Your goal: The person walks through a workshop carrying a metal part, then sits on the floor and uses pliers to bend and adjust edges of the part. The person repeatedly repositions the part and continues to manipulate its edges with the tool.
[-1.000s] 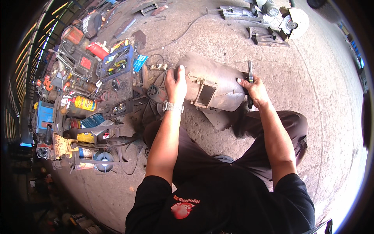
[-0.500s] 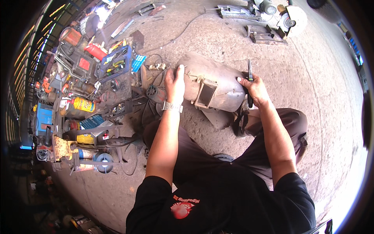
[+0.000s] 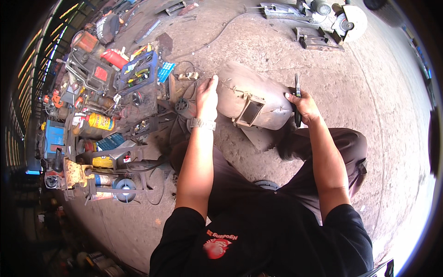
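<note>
A grey welding mask (image 3: 271, 107), dusty and curved, is held above the floor between my two hands. Its dark rectangular window (image 3: 252, 112) sits in a raised frame facing up toward me. At the mask's left edge, my left hand (image 3: 207, 98) grips with the thumb side up; most of its fingers are hidden. My right hand (image 3: 305, 106) presses its thumb on the opposite edge. In the same hand is a slim hand tool (image 3: 297, 83) with a metal end and black handle; its exact kind is unclear.
Left of me stand a blue toolbox (image 3: 138, 74), a yellow bottle (image 3: 101, 121) and a cluttered metal rack (image 3: 134, 189). A cut-off saw (image 3: 349, 25) stands at the far right on the concrete floor (image 3: 378, 124). Another person (image 3: 108, 28) is at the far left.
The mask has shifted slightly right and turned a little against my left hand. My right hand keeps its hold. The bright glare beside the far person is gone.
</note>
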Demonstrator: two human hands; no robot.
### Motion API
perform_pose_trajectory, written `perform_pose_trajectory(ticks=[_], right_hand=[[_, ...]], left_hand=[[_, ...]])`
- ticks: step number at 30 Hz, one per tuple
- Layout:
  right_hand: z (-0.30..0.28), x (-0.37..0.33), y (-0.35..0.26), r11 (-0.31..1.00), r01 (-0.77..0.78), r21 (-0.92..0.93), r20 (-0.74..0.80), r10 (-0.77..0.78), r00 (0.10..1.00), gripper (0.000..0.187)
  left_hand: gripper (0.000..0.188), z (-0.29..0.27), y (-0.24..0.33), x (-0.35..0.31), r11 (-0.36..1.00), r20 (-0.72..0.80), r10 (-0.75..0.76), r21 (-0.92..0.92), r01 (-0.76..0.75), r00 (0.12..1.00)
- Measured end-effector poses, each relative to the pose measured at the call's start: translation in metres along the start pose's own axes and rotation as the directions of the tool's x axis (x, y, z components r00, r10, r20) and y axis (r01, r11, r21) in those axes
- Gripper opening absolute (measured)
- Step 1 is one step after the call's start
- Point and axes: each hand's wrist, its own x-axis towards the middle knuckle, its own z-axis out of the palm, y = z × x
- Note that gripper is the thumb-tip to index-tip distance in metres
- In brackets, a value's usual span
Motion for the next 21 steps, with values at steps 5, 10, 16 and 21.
perform_pose_trajectory(ticks=[5, 10, 16, 21], right_hand=[[-0.001, 0.002, 0.004, 1.000, -0.009, -0.010, 0.001, 0.009, 1.000, 0.042], [-0.003, 0.003, 0.005, 0.999, -0.017, -0.029, -0.010, 0.017, 1.000, 0.049], [-0.002, -0.004, -0.003, 1.000, -0.012, -0.027, -0.005, 0.012, 1.000, 0.044], [0.001, -0.007, -0.006, 1.000, -0.020, -0.016, -0.020, 0.020, 1.000, 0.036]], left_hand=[[0.023, 0.002, -0.001, -0.001, 0.999, 0.000, -0.033, -0.017, 0.033, 0.999], [0.023, -0.003, -0.005, 0.000, 0.998, 0.040, -0.056, -0.020, 0.057, 0.998], [0.033, 0.004, 0.006, -0.007, 0.995, 0.012, -0.096, -0.040, 0.096, 0.995], [0.030, 0.003, 0.009, -0.009, 0.997, 0.014, -0.061, -0.054, 0.062, 0.998]])
